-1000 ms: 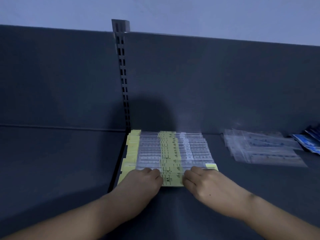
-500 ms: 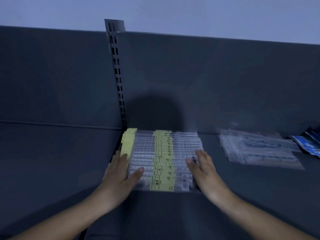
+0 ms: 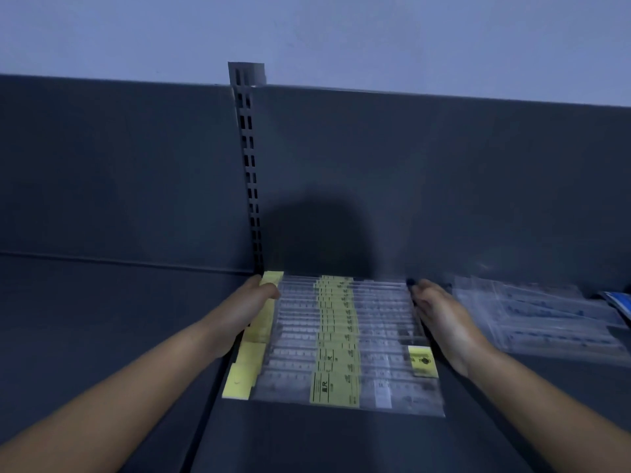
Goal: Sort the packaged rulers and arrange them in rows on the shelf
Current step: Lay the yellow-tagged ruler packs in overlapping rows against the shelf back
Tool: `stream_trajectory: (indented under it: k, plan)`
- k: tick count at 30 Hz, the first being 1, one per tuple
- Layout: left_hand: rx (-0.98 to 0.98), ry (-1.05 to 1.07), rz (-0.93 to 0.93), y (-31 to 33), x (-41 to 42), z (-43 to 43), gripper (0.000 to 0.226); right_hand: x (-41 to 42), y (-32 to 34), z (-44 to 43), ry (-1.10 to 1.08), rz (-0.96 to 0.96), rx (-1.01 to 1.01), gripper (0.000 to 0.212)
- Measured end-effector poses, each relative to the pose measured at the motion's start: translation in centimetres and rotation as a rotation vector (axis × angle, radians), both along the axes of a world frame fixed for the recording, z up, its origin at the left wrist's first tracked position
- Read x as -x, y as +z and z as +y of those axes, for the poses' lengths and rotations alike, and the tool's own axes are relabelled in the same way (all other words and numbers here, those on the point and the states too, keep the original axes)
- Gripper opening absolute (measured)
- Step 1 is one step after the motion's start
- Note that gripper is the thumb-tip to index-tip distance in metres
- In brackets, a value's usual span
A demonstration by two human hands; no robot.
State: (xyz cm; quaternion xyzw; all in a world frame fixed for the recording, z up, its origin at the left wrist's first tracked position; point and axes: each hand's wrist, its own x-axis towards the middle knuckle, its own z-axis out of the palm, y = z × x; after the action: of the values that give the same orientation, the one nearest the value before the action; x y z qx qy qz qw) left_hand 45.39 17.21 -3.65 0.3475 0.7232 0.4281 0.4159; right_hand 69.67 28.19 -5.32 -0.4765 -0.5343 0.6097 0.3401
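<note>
Backdrop: pale wall up top, dark back panel below it, slotted upright running down to the shelf.
Shelf: dark shelf, flat, with a seam between two sections down the left.
Rulers: one overlapped row of rulers in clear sleeves, from the back panel out towards the front edge, just right of the upright.
Row risk: the sleeves look slick and lapped like tiles, so I judge a hard squeeze from both sides could buckle the row or ride one pack over its neighbour.
Spare pile: loose clear packets lie right of the row, near it, with a blue pack at the far edge.
Pile risk: an outward sweep of the right forearm could scatter them.
Yellow ends: the card ends on the left stick out in uneven steps and sit over the seam, so a push down there could catch or bend one.
Left hand: left hand lies flat along the row's left edge, fingers straight, thumb across a far card, clasping nothing.
Right hand: right hand rests against the right edge, fingers loose and reaching the far corner, a bit blurred, gripping nothing I can see.
Hand risk: uneven pressure, one side stronger, would skew the whole row off square to the panel.
Tag: a yellow tag sits by the right wrist, and a dragging wrist could crease it.
</note>
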Motion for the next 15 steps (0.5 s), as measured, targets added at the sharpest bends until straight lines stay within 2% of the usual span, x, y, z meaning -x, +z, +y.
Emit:
stream_trajectory:
  k: [2, 5, 6, 8, 12, 14, 15]
  plan:
    - [0.001, 0.020, -0.037, 0.2, 0.1, 0.2, 0.043, 0.1, 0.3, 0.2, -0.025, -0.007, -0.009, 0.016]
    - [0.015, 0.036, -0.117, 0.4, 0.7, 0.3, 0.010, 0.5, 0.3, 0.5, -0.031, -0.075, -0.002, 0.017]
    - [0.018, 0.031, -0.139, 0.3, 1.1, 0.3, 0.008, 0.6, 0.4, 0.5, -0.022, -0.082, 0.006, 0.017]
    - [0.002, 0.015, -0.171, 0.2, 1.7, 0.5, 0.019, 0.6, 0.5, 0.7, -0.013, -0.081, 0.020, 0.016]
    - [-0.005, -0.031, -0.189, -0.1, 2.1, 0.5, 0.063, 0.3, 0.8, 1.1, 0.001, -0.033, 0.035, 0.013]
    - [-0.007, -0.072, -0.202, -0.5, 2.1, 0.7, 0.065, 0.2, 0.5, 1.4, 0.029, -0.050, 0.037, 0.017]
    - [-0.017, -0.080, -0.200, -0.5, 2.1, 0.8, 0.059, 0.3, 0.4, 1.4, 0.046, -0.058, 0.032, 0.022]
